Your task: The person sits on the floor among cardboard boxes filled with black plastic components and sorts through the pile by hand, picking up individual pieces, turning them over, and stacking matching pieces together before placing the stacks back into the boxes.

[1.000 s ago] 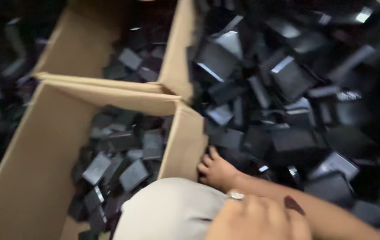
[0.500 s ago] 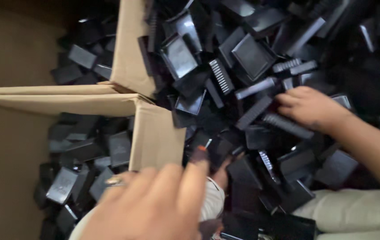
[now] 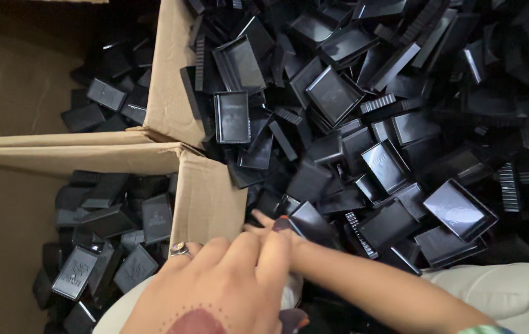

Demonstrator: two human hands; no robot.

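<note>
Nearest, the left hand [image 3: 215,291] lies flat, back up, fingers straight and together, holding nothing, its wrist cut off below. Beyond it the right hand [image 3: 270,224] reaches in from the lower right to the black plastic trays [image 3: 314,224] heaped beside the cardboard box [image 3: 205,198]. Its fingertips touch one; the grip is hidden.

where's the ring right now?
Head view, lower left: the ring sits on a finger of the left hand, beside the cardboard box flap.
</note>
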